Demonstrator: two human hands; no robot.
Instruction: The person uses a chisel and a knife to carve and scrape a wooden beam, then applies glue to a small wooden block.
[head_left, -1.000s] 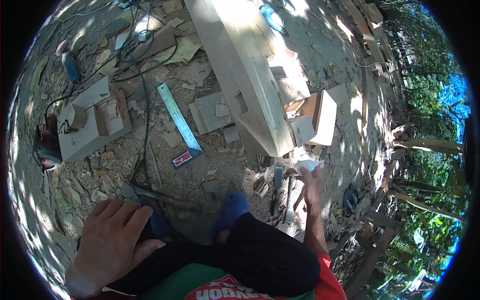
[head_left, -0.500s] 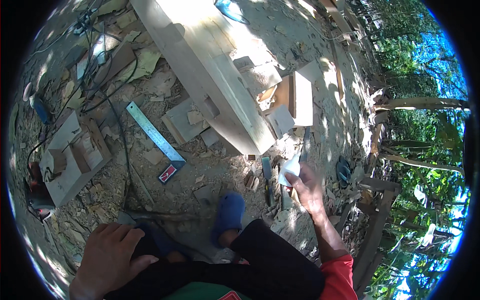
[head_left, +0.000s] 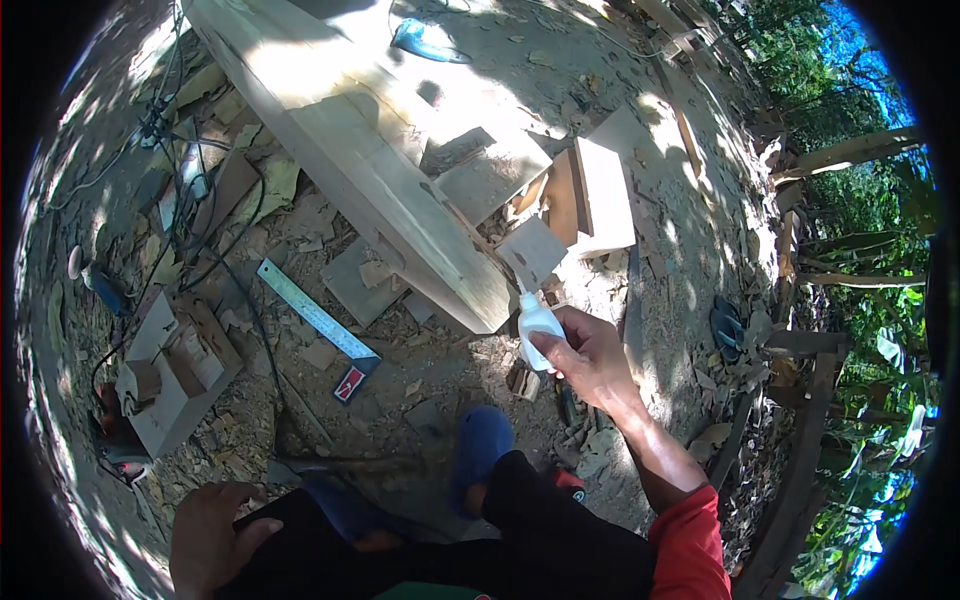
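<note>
A small white squeeze bottle (head_left: 536,318) with a narrow nozzle, probably glue, is gripped in my right hand (head_left: 592,362). Its nozzle points away from me, close to the near end of a thick wooden beam (head_left: 400,205). Fingers wrap the bottle's right side, with the thumb across its front. My left hand (head_left: 212,540) rests on my left knee at the lower left, thumb apart from the fingers, holding nothing. Beside the beam's near end, a flat wood offcut (head_left: 532,250) leans by a block of joined boards (head_left: 603,195).
A metal try square (head_left: 318,325) lies on the chip-strewn ground left of the beam. Farther left are a notched wooden block (head_left: 180,375) and tangled black cables (head_left: 165,130). A blue sandal (head_left: 728,328) lies to the right, and a blue-white object (head_left: 428,40) beyond the beam.
My right hand has carried the white bottle left and away from me, toward the beam's end. The view has shifted somewhat. My left hand stays on the knee.
</note>
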